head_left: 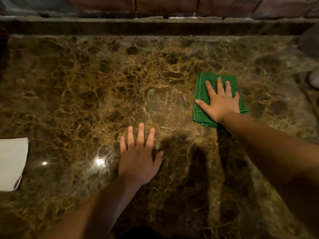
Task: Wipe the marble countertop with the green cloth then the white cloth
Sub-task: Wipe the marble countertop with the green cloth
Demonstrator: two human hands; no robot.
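A brown, gold-veined marble countertop [86, 80] fills the view. A folded green cloth [202, 111] lies on it at the right of centre. My right hand [220, 100] presses flat on top of that cloth, fingers spread and pointing away from me. My left hand [138, 157] rests flat on the bare marble near the middle, fingers apart, holding nothing. A folded white cloth [12, 163] lies at the left edge of the view, well away from both hands. Faint wet smears show on the marble between the hands.
A raised stone ledge [155, 27] runs along the back of the counter, with a reddish brick wall above it. A dark rounded object [310, 42] and a pale one [315, 78] sit at the far right edge.
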